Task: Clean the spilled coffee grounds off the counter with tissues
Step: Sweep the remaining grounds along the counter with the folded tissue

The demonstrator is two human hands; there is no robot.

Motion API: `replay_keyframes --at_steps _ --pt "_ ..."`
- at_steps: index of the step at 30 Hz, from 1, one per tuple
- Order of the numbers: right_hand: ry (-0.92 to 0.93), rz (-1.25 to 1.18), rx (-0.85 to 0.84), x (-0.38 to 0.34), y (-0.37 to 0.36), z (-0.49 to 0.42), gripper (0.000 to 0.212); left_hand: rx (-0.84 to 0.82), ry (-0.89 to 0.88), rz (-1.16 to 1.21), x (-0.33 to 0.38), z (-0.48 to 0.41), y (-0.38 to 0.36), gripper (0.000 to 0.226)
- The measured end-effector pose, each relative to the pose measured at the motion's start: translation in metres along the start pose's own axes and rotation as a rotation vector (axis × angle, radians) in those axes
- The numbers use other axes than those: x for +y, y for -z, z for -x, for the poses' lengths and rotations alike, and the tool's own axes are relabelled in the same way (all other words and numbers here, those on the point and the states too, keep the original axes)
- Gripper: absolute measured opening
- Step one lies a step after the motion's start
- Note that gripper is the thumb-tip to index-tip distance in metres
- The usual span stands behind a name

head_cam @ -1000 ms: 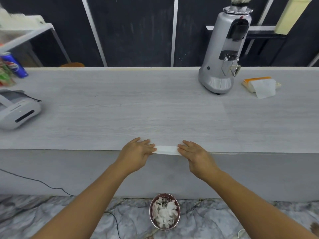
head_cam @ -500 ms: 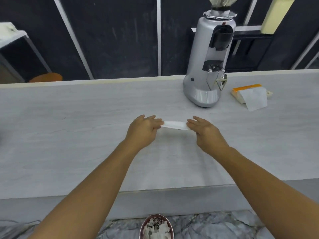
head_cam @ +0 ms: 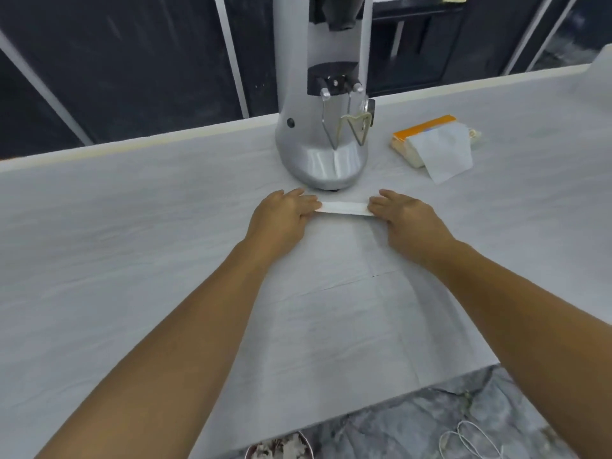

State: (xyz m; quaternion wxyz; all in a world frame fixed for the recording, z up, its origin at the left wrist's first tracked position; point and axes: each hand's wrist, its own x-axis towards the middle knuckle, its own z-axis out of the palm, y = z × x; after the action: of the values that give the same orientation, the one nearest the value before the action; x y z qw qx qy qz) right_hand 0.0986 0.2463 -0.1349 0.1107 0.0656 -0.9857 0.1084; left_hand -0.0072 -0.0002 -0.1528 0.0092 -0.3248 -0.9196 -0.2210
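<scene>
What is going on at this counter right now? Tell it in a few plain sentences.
A person is working with both bare hands on a pale counter. The left hand and right hand each press flat fingers on one end of a folded tissue, which lies just in front of the coffee grinder. A tissue pack sits to the grinder's right with a sheet pulled out. No loose grounds can be made out on the counter.

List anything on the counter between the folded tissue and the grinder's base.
Nothing visible. The folded white tissue strip, its ends pressed under the left hand and right hand, lies just short of the silver coffee grinder's rounded base; only bare pale grey counter separates them.
</scene>
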Motion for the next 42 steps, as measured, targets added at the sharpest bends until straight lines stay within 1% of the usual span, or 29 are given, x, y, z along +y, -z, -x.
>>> replay_keyframes --at_steps 2,4,6,9,12,17,20,28,34,38,42 --pt "0.012 -0.013 0.009 0.003 0.003 0.009 0.045 -0.009 -0.012 -0.009 0.003 -0.006 -0.008 0.031" --pt "0.006 -0.022 -0.003 0.000 0.005 0.020 0.043 0.017 -0.042 -0.020 0.005 -0.002 -0.011 0.033" --pt "-0.014 -0.005 -0.023 -0.006 0.004 0.029 0.047 0.017 -0.078 -0.042 0.009 0.007 -0.009 0.037" --pt "-0.062 0.039 -0.058 -0.018 -0.001 0.038 0.055 -0.059 -0.111 -0.103 0.015 0.023 0.002 0.048" --pt "-0.128 0.058 -0.066 -0.034 -0.007 0.045 0.061 -0.093 -0.126 -0.125 0.016 0.035 0.010 0.056" --pt "-0.239 0.032 -0.044 -0.077 -0.013 0.063 0.067 -0.138 -0.119 -0.144 0.014 0.060 0.021 0.058" --pt "-0.252 0.007 -0.051 -0.104 -0.015 0.076 0.067 -0.156 -0.111 -0.143 0.009 0.086 0.034 0.058" --pt "-0.177 -0.020 -0.094 -0.195 -0.025 0.110 0.066 -0.169 -0.060 -0.159 -0.022 0.194 0.073 0.061" --pt "-0.045 -0.087 -0.124 -0.264 -0.031 0.134 0.065 -0.129 0.077 -0.173 -0.040 0.291 0.099 0.062" --pt "0.068 -0.110 -0.145 -0.294 -0.030 0.156 0.066 -0.069 0.180 -0.126 -0.036 0.348 0.099 0.066" --pt "0.162 -0.122 -0.158 -0.303 -0.030 0.178 0.064 -0.009 0.240 -0.104 -0.020 0.382 0.092 0.084"
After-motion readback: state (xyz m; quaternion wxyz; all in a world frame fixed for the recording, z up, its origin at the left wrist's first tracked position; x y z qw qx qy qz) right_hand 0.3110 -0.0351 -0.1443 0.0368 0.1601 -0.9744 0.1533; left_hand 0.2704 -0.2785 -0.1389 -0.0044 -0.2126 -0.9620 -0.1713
